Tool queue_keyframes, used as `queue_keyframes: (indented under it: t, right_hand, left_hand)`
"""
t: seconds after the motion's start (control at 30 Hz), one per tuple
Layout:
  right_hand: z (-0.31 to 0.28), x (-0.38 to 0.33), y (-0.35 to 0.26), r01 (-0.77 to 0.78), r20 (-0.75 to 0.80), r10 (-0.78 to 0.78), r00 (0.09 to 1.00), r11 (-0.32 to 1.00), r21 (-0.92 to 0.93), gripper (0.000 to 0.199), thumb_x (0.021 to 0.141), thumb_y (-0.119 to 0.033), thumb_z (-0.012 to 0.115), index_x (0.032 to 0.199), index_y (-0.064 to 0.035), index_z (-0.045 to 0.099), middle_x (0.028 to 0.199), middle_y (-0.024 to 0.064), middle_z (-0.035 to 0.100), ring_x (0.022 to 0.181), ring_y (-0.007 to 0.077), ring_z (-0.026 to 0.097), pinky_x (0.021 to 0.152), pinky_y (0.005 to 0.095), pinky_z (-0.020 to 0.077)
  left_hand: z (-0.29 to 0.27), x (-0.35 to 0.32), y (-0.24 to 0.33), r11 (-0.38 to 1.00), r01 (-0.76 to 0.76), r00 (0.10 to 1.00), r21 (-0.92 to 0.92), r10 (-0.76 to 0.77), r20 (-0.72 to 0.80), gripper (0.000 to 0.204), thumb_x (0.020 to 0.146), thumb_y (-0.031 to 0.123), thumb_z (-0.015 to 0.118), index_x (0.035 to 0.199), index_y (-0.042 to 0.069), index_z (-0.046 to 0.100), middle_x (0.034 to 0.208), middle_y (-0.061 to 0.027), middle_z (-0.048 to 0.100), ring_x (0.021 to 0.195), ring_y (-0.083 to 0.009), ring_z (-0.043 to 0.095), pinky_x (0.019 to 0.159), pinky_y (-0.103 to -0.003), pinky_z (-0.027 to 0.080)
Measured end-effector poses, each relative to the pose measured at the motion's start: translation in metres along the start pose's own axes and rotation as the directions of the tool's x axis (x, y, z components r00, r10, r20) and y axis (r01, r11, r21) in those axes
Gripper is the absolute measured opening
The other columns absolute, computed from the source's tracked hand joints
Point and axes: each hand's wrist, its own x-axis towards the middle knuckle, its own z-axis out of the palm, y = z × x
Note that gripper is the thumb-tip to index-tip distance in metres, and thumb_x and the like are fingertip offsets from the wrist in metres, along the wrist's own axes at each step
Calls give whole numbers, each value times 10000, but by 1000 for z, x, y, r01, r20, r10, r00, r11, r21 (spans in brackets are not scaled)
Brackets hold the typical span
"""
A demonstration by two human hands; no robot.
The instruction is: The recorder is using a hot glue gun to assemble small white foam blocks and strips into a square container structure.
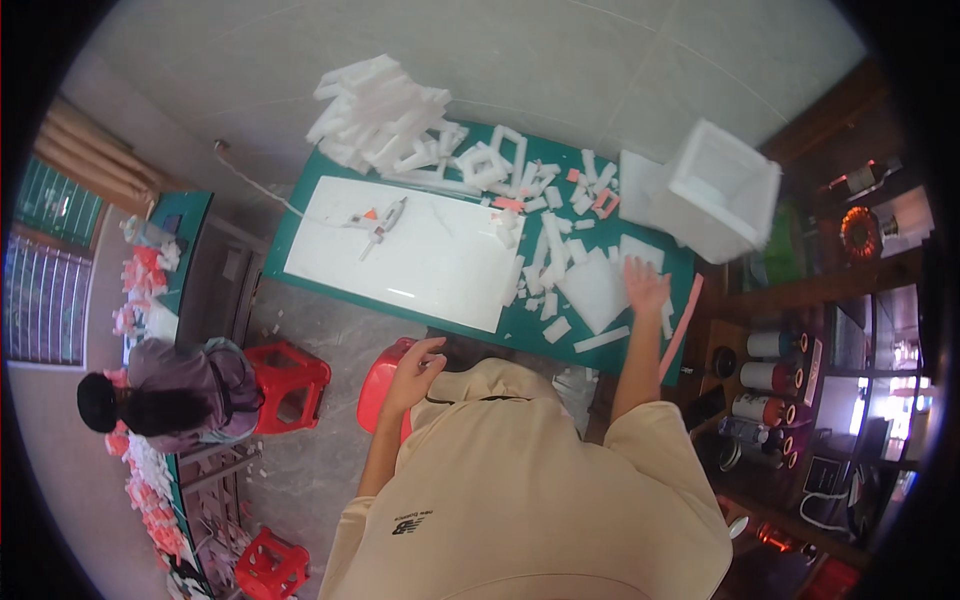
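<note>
Clock is centred on the green table (680, 262), 12 = far side. Right hand (648, 285) at 3-4 o'clock, palm down, fingers spread, nothing pinched; it overlaps the right edge of a large white foam sheet (595, 290) lying flat there. Can't tell if it's pressing or just above; a spread palm would suit steadying or reaching among flat, light stock. Left hand (418, 365) at 7, off the near edge by the red stool (378, 385), fingers loosely bent and apart, empty; looks parked clear of the work. Glue gun (382, 228) lies on the white board (420, 280) at 9-10, cord (262, 187) running out at 10 to the wall; probably there so the board takes drips and the cord avoids the foam. Loose foam strips (547, 245) and pink foam pieces (606, 203) scatter from 1 to 4, seemingly kept off the board so its middle is usable. Foam pile (375, 115) at 11, likely put at the back to spare reach space. Foam box (692, 208) at 2-3, mouth up, handy to the right arm; can't tell what supports it.
</note>
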Motion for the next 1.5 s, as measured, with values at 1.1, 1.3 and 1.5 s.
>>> queue_keyframes:
  t: [1.1, 1.3, 1.5]
  right_hand:
    - [-161, -103, 31, 19, -144, -437, 888, 347, -938, 344, 811, -72, 573, 1152, -83, 533, 747, 32, 559, 606, 106, 527, 505, 234, 428]
    - [-111, -64, 55, 215, 213, -492, 844, -53, -975, 244, 783, -99, 609, 1023, -56, 596, 771, 88, 607, 694, 195, 594, 646, 325, 481]
    - [-43, -36, 124, 456, 553, -225, 802, -366, -811, 331, 765, -202, 651, 1047, -40, 587, 870, 136, 625, 756, 288, 618, 713, 372, 491]
  left_hand:
    - [10, 30, -35, 965, -60, 985, 257, 16, 170, 231, 881, 113, 569, 1081, 4, 609, 998, -111, 648, 780, -169, 622, 680, -273, 499]
    - [1, 19, -37, 970, 22, 997, 243, -40, 69, 227, 890, 101, 556, 1087, 0, 605, 1006, -106, 637, 803, -165, 626, 691, -272, 498]
    - [2, 6, -34, 969, -22, 1000, 245, 23, 0, 224, 887, 104, 560, 1082, 7, 611, 1001, -100, 638, 792, -158, 613, 685, -272, 497]
